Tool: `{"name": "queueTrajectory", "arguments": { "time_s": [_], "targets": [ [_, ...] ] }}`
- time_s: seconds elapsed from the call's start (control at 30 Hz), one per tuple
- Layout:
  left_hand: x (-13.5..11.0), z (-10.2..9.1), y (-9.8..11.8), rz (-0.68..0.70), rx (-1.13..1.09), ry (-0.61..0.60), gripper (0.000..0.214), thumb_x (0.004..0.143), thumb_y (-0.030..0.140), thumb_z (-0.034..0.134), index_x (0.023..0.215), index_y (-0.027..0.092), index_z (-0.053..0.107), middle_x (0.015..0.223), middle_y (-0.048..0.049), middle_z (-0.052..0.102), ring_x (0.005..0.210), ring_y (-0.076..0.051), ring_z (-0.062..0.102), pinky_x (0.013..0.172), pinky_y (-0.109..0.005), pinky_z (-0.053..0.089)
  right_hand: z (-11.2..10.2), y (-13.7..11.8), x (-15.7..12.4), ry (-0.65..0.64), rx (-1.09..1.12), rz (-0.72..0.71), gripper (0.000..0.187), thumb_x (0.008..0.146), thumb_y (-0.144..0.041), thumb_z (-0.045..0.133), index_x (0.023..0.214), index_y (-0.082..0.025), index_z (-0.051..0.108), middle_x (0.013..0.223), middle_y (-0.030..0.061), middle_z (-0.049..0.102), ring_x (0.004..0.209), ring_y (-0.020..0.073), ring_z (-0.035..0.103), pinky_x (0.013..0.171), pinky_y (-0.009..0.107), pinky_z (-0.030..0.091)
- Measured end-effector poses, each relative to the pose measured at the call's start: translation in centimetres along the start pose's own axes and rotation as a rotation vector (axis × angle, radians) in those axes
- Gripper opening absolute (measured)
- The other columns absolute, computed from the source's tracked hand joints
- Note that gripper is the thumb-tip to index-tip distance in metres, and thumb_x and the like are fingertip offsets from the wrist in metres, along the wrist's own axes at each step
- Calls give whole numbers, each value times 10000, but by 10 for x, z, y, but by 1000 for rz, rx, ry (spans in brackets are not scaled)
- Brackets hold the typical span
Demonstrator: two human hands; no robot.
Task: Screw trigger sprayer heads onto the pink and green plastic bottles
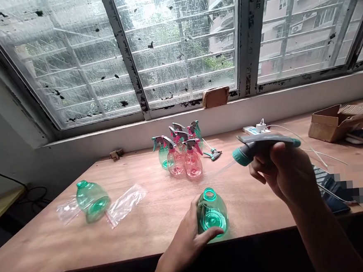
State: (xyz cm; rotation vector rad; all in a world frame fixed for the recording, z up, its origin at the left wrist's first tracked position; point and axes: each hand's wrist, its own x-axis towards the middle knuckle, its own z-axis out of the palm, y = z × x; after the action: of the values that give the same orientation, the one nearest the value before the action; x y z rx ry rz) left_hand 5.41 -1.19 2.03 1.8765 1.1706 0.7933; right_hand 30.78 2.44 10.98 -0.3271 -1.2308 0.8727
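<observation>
My left hand (pixel 191 230) is wrapped round a see-through green spray bottle (pixel 213 216) without a top, upright near the table's front edge. Held up to the right of it, my right hand (pixel 283 166) grips a grey and teal trigger sprayer head (pixel 256 145). A thin clear dip tube (pixel 225 167) points from its collar down to the left, apart from the bottle's open neck. Another topless green bottle (pixel 93 200) stands at the left by clear plastic bags (pixel 127 204).
Several pink and green spray bottles (pixel 184 152) with sprayers stand in a cluster near the window. A loose sprayer head (pixel 213 154) lies beside them. A charger in a power strip (pixel 261 127), a cardboard box (pixel 330 123) and a dark phone (pixel 333 200) are on the right.
</observation>
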Motion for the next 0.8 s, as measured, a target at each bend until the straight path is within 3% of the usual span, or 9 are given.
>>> {"name": "queueTrajectory", "arguments": {
  "time_s": [0.17, 0.43, 0.53, 0.67, 0.73, 0.8],
  "targets": [
    [-2, -1, -1, 19, -1, -8, 742, 915, 449, 779, 1519, 244, 399, 1444, -95, 605, 1307, -310, 572, 1129, -387, 401, -3, 0, 2, 10, -26, 6, 421, 947, -538, 699, 710, -196, 639, 578, -48, 414, 443, 74, 311, 382, 239, 206],
    [-2, -2, -1, 27, -16, -17, 800, 924, 447, 771, 1571, 267, 338, 1541, -74, 540, 1404, -301, 502, 1166, -362, 358, -10, -4, 3, 47, -113, 11, 407, 933, -537, 718, 709, -204, 647, 582, -41, 450, 463, 92, 344, 405, 256, 226],
    [-1, -1, 2, 15, -14, -19, 772, 923, 436, 770, 1557, 263, 364, 1505, -80, 571, 1372, -308, 533, 1155, -372, 375, -6, 0, 2, -87, -258, 117, 349, 950, -507, 713, 801, -192, 722, 578, -45, 471, 483, 93, 373, 425, 248, 261],
    [-1, -2, 5, 27, -25, -12, 734, 917, 403, 771, 1533, 259, 400, 1480, -85, 590, 1346, -324, 553, 1140, -396, 400, 9, 10, 2, -456, -465, 225, 300, 980, -484, 679, 957, -207, 793, 805, 32, 734, 718, 169, 639, 614, 289, 461],
    [-1, -2, 6, 29, -28, -10, 714, 915, 388, 769, 1521, 259, 414, 1470, -87, 594, 1338, -331, 556, 1130, -408, 412, 14, 17, 2, -534, -543, 241, 279, 976, -477, 685, 1028, -226, 794, 956, 52, 794, 874, 219, 704, 717, 322, 504],
    [-1, -2, 6, 20, -27, -11, 697, 914, 387, 770, 1508, 257, 428, 1450, -90, 605, 1320, -334, 566, 1124, -420, 418, 15, 22, 2, -524, -586, 223, 275, 965, -483, 696, 1052, -236, 778, 982, 46, 799, 890, 230, 719, 720, 327, 523]
  ]
}}
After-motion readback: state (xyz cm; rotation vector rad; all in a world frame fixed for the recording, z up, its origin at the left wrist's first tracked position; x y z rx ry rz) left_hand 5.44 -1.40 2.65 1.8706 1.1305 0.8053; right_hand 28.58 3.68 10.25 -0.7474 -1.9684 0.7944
